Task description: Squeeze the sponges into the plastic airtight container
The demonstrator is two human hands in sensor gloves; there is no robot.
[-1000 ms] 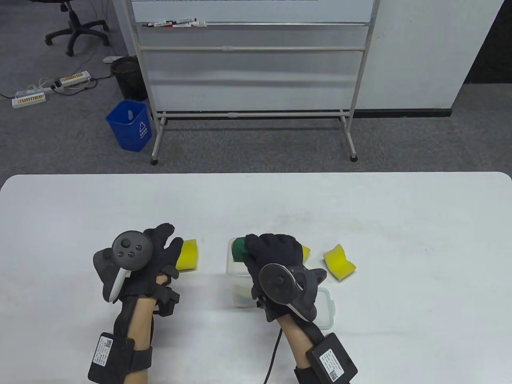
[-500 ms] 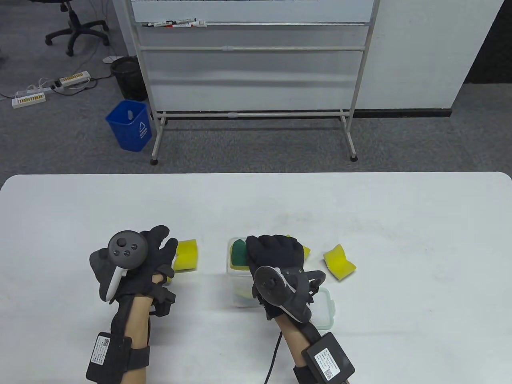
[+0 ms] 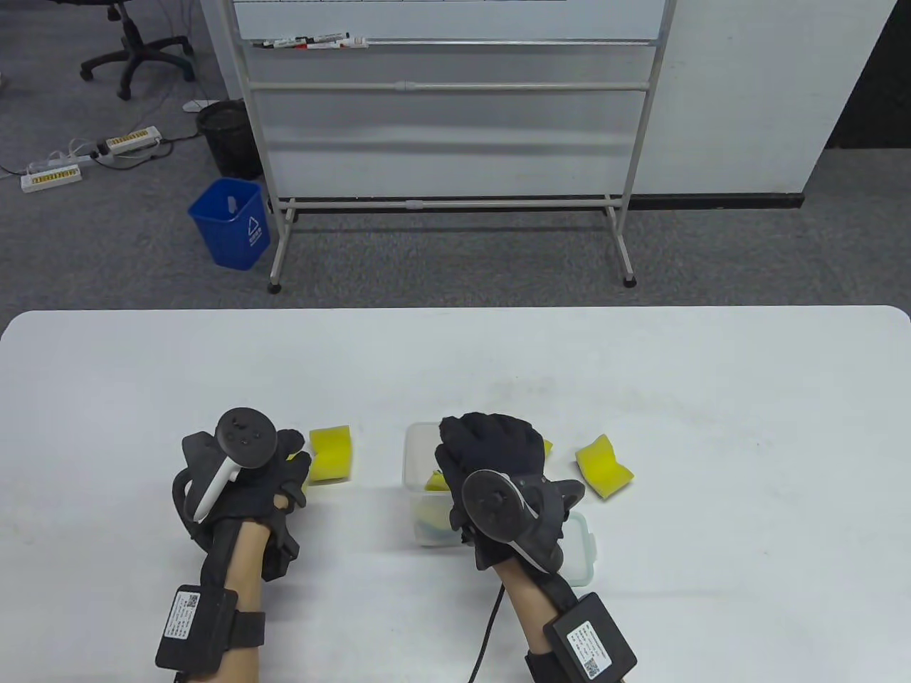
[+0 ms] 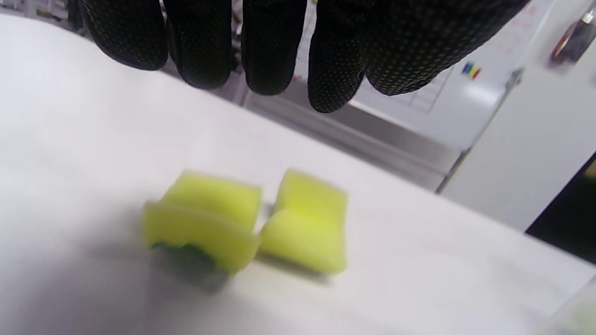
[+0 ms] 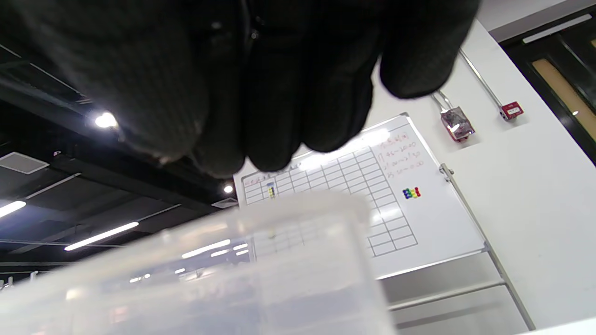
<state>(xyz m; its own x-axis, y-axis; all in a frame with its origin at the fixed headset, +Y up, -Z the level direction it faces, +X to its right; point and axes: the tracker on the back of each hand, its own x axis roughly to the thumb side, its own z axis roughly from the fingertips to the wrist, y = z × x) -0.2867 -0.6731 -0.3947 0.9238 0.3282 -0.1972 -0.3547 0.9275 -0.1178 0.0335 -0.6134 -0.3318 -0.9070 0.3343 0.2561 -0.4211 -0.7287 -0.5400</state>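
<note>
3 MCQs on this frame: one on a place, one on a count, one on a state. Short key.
1. Where is the right hand?
A. On the lone sponge at the right
B. Over the open container
C. At the table's far edge

2. How many sponges does the left wrist view show?
A. One
B. Two
C. Four

3. What is the left hand doing?
A. Gripping a sponge
B. Holding nothing
C. Pressing on a lid

Key:
1 B: the right hand sits over the container, knuckles up.
2 B: a near sponge and a second sponge lie side by side.
3 B: the left hand has its fingers hanging clear above them.
</note>
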